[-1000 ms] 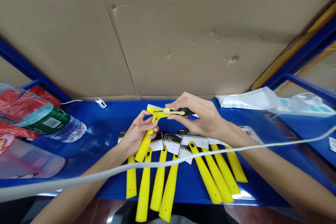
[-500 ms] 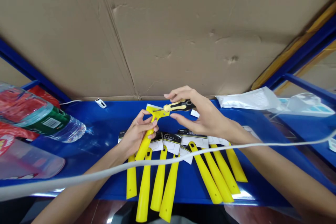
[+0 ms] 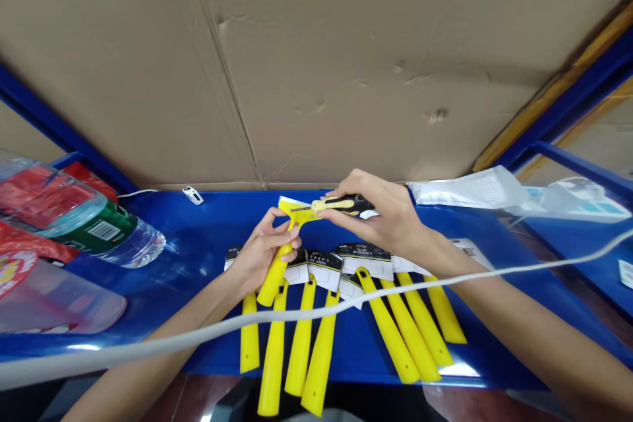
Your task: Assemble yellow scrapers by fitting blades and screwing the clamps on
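Note:
My left hand [image 3: 260,256] is wrapped round the handle of a yellow scraper [image 3: 273,277], whose wide head tilts up above the fingers. In my right hand [image 3: 380,211] is a screwdriver [image 3: 345,204] with a cream and black handle, gripped between thumb and fingers. Its metal shaft lies across the scraper's head, pointing left; whether the tip sits in a screw is too small to tell. Below the hands, several more yellow scrapers [image 3: 320,359] lie in two fanned groups, their heads covered by black and white cards [image 3: 324,270].
A water bottle [image 3: 106,231] and a clear plastic cup [image 3: 64,303] lie at the left of the blue shelf [image 3: 208,217]. A small white device [image 3: 192,195] and a white plastic packet [image 3: 459,188] are at the back. A white cable [image 3: 217,326] crosses in front of both arms.
My right hand's fingers, spread apart around the screwdriver before, have closed on its handle. My left hand still holds the scraper in nearly the same place.

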### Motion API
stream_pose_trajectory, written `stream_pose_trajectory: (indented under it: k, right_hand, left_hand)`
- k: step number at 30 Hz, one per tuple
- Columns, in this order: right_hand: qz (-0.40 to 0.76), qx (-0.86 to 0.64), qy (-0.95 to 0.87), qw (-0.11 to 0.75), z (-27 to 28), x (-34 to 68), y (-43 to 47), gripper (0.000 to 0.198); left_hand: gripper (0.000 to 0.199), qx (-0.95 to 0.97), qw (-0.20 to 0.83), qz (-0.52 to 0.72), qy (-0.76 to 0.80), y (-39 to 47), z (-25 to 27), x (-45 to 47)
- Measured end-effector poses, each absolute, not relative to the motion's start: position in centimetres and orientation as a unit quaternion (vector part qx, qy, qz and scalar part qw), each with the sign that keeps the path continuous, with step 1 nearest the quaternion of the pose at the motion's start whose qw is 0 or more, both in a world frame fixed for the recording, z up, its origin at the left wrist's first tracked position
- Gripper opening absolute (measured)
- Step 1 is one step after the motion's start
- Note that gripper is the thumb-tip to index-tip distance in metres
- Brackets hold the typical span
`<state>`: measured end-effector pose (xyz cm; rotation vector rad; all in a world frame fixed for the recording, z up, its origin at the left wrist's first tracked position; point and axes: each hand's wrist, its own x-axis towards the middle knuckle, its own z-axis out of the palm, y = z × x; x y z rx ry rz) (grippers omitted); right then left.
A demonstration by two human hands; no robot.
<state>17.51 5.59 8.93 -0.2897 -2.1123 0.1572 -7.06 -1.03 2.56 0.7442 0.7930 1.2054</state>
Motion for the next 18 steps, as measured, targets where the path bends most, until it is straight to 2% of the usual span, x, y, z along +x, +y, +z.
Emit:
stream_pose_trajectory:
  k: [3,5,8,12,18]
  right_hand:
    - [0.105,-0.121,-0.880,0.448,9.2,17.7,5.6,0.033]
    - [0.124,-0.115,-0.886,0.432,9.4,17.8,5.5,0.030]
    - [0.094,-0.133,-0.868,0.469,9.4,17.9,5.4,0.021]
    - [0.101,-0.174,-0.828,0.523,9.8,18.3,5.4,0.027]
    - [0.077,-0.202,-0.831,0.512,10.6,19.1,5.6,0.023]
  left_hand:
    - [0.049,0.326,0.693,0.538,0.351,-1.0,2.3,-7.0]
    - [0.049,0.322,0.698,0.538,0.347,-1.0,2.2,-7.0]
    - [0.048,0.319,0.706,0.534,0.338,-1.0,2.3,-7.0]
    - [0.050,0.303,0.712,0.543,0.326,-1.0,2.6,-7.1]
    - [0.054,0.275,0.696,0.572,0.336,-0.8,3.1,-7.3]
